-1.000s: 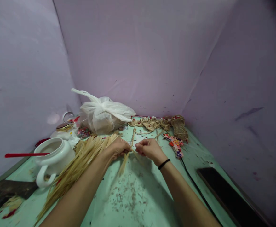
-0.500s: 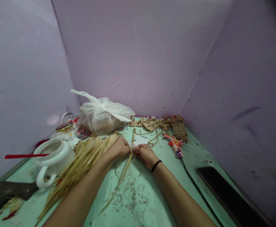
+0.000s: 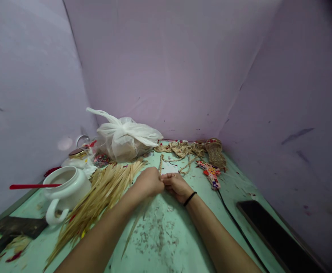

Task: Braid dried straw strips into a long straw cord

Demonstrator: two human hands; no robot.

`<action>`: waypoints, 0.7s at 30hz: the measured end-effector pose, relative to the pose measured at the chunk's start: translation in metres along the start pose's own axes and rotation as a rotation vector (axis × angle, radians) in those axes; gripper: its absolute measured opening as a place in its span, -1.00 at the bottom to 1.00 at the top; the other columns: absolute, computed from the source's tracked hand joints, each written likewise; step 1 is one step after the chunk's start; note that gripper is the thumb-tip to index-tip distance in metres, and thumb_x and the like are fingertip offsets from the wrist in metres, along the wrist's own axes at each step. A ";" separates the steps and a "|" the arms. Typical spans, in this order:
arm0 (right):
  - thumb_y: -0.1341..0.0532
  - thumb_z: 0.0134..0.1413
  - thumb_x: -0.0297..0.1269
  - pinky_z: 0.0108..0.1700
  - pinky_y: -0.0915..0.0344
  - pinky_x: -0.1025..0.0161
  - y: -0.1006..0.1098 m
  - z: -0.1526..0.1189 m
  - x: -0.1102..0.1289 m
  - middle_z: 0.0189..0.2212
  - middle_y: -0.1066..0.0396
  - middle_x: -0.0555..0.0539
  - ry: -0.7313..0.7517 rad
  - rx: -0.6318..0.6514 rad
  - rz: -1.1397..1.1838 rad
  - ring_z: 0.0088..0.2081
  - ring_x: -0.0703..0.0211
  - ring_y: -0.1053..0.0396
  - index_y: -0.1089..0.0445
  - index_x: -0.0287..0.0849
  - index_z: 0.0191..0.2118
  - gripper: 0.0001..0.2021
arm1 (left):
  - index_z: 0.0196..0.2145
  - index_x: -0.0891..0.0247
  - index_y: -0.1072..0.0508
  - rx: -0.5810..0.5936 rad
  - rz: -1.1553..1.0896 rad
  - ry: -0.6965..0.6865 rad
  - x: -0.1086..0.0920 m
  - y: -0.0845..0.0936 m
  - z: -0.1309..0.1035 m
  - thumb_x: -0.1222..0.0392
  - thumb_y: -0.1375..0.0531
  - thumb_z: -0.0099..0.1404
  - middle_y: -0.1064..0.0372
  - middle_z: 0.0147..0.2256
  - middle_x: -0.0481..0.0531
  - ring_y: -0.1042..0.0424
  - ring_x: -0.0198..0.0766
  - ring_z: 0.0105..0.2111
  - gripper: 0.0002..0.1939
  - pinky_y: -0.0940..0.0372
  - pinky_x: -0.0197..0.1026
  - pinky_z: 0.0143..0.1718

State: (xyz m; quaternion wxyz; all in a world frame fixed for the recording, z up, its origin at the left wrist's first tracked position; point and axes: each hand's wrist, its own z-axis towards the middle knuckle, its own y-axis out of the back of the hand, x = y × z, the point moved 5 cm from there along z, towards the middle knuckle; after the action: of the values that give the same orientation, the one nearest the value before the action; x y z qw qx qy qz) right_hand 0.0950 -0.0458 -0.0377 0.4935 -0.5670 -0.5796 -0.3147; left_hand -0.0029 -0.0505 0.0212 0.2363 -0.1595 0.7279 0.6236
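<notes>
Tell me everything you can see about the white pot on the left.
The white pot looks glossy, perhaps glazed ceramic, with a rounded body and a wide, lidless mouth. It stands upright on the green table, its looped handle towards the camera. A thin red stick crosses the rim, with one end over or in the mouth. Pale dry strands lie close against its right side. Its contents can't be made out.

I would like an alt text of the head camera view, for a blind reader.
Two hands meet over a green table, at a thin braided cord. Pale straw and a white pot lie left.
</notes>
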 end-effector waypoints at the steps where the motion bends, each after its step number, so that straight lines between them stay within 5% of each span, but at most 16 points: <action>1: -0.14 -0.42 -0.49 -0.72 0.27 0.44 0.000 0.000 0.000 -0.81 -0.16 0.12 -0.012 0.012 0.005 -0.79 0.52 0.14 -0.27 -0.29 -0.63 -0.95 | -0.66 0.35 -0.38 0.015 -0.069 0.060 0.007 0.004 0.005 0.30 -0.14 -0.11 -0.20 -0.74 0.03 -0.27 -0.27 -0.64 -0.92 -0.09 -0.31 -0.58; 4: -0.17 -0.41 -0.50 -0.67 0.05 0.45 -0.001 -0.003 0.003 -0.70 -0.31 0.03 -0.018 0.036 0.057 -0.73 0.48 -0.07 -0.30 -0.30 -0.59 -0.92 | -0.63 0.37 -0.37 0.124 -0.374 0.232 0.022 0.004 0.013 0.30 -0.07 -0.02 -0.15 -0.80 -0.05 -0.13 -0.40 -0.77 -0.86 -0.02 -0.35 -0.68; 8: -0.19 -0.43 -0.50 -0.51 -0.15 0.40 -0.003 -0.003 0.004 -0.67 -0.35 -0.01 0.012 0.078 0.087 -0.61 0.36 -0.26 -0.29 -0.29 -0.60 -0.91 | -0.68 0.40 -0.32 0.349 -0.706 0.305 0.019 -0.018 0.010 0.37 -0.06 -0.02 -0.21 -0.75 -0.02 -0.12 -0.46 -0.78 -0.85 0.00 -0.38 -0.73; 12: -0.17 -0.43 -0.52 -0.54 -0.10 0.42 0.003 0.003 0.003 -0.70 -0.32 0.04 0.107 -0.029 -0.167 -0.63 0.38 -0.21 -0.27 -0.26 -0.62 -0.92 | -0.73 0.39 -0.27 0.283 -0.615 0.348 0.023 -0.024 0.010 0.41 -0.07 -0.07 -0.13 -0.81 -0.05 -0.08 -0.45 -0.82 -0.85 0.02 -0.37 -0.76; 17: -0.16 -0.37 -0.45 -0.55 -0.05 0.38 0.005 -0.005 0.023 -0.69 -0.35 -0.01 0.282 -0.238 -0.783 -0.60 0.30 -0.22 -0.36 -0.24 -0.66 -0.95 | -0.78 0.31 -0.19 0.188 -0.455 0.297 0.026 -0.020 0.013 0.37 -0.08 -0.14 0.03 -0.88 -0.15 0.05 -0.47 -0.85 -0.84 0.12 -0.37 -0.80; 21: -0.18 -0.38 -0.42 -0.55 0.01 0.34 -0.003 -0.020 0.038 -0.72 -0.36 -0.09 0.274 -0.305 -1.062 -0.60 0.23 -0.24 -0.40 -0.22 -0.71 -0.92 | -0.79 0.31 -0.21 0.160 -0.434 0.292 0.030 -0.025 0.015 0.36 -0.08 -0.16 0.02 -0.88 -0.12 0.04 -0.45 -0.84 -0.86 0.14 -0.35 -0.78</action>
State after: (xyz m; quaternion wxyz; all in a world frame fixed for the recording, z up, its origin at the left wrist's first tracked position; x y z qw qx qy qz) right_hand 0.1016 -0.0518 0.0046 0.2507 -0.2165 -0.6640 -0.6704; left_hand -0.0125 -0.0383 -0.0172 0.2686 -0.3808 0.7501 0.4692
